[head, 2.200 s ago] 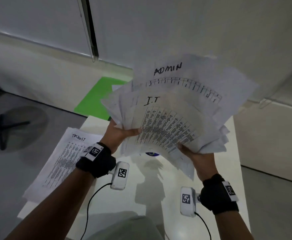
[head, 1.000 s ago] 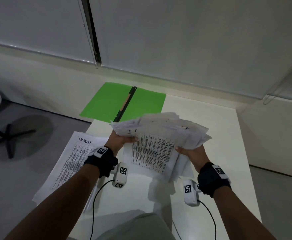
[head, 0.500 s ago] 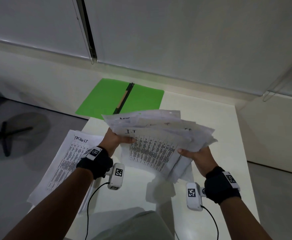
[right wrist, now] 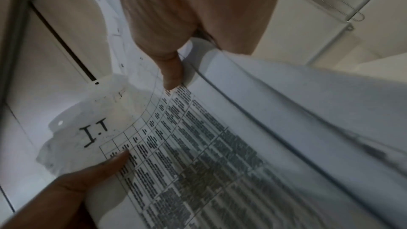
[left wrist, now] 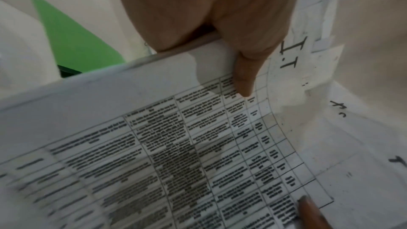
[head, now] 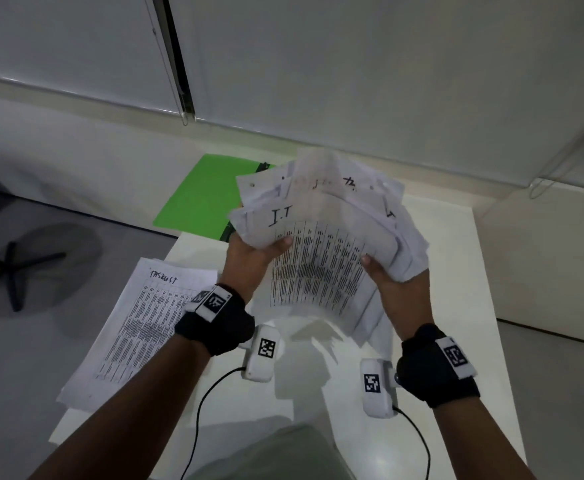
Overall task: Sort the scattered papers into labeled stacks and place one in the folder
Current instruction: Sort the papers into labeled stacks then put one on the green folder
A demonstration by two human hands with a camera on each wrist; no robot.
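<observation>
Both hands hold a loose, uneven bundle of printed papers [head: 321,251] [left wrist: 198,145] [right wrist: 220,154] up above the white table [head: 456,271]. The top sheet carries a table of text and the handwritten label "I.T". My left hand [head: 249,261] [left wrist: 240,69] grips the bundle's left edge, thumb on top. At the right edge my right hand [head: 387,285] [right wrist: 171,72] grips it the same way. A separate stack of papers [head: 141,327] headed "TASKLIST" lies at the table's left edge. The open green folder [head: 200,199] lies at the far left corner, partly hidden by the bundle.
The table is small; the tasklist stack overhangs its left side and the folder its far left corner. A wall with window blinds runs behind it. Grey floor and a black chair base [head: 10,268] are to the left. Wrist camera cables [head: 207,403] trail toward me.
The bundle dropped from its high fanned-out position toward the table, then rose and tilted up again. Both hands kept their grip; the sheets are now more gathered.
</observation>
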